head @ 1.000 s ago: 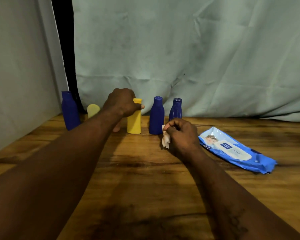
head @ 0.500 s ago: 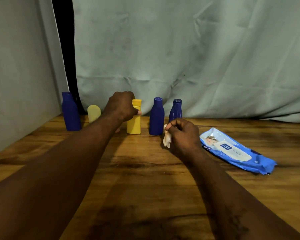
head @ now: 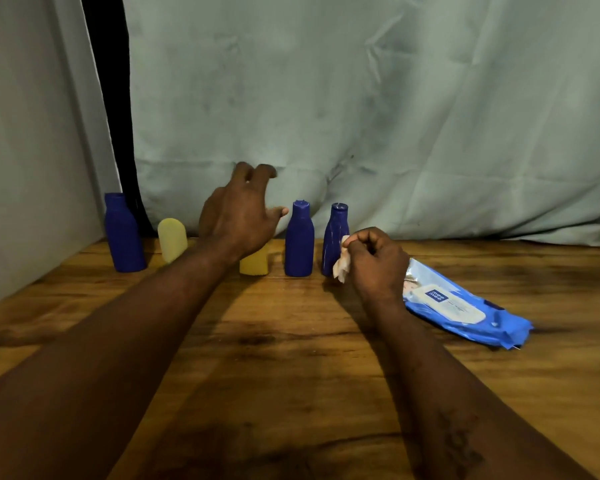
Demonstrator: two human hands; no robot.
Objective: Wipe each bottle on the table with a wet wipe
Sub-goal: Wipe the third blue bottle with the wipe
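Five bottles stand in a row along the far edge of the wooden table point(head: 291, 344), close to the grey cloth point(head: 395, 116) that hangs behind it. From the far left corner they are: a tall blue bottle point(head: 123, 233), a pale yellow bottle point(head: 172, 239), a deep yellow bottle point(head: 254, 264), a middle blue bottle point(head: 299, 242) and a slim blue bottle point(head: 334, 237). All are upright and apart from each other.

The left arm reaches straight forward over the table. The left hand point(head: 238, 216) is lifted, with the back of the hand toward me, the fingers spread and nearly straight, and the thumb pointing to the middle blue bottle. It holds nothing. It covers the upper part of the deep yellow bottle, and I cannot tell if the palm touches it.

The right arm comes in from the near right corner. The right hand point(head: 378, 265) is low, its fingers curled, and it pinches a crumpled wet wipe point(head: 342, 268) between thumb and forefinger. The wipe hangs just in front of the lower part of the slim blue bottle; whether they touch is not clear.

A blue pack of wipes point(head: 458, 303) lies flat just right of this hand, toward the right edge.
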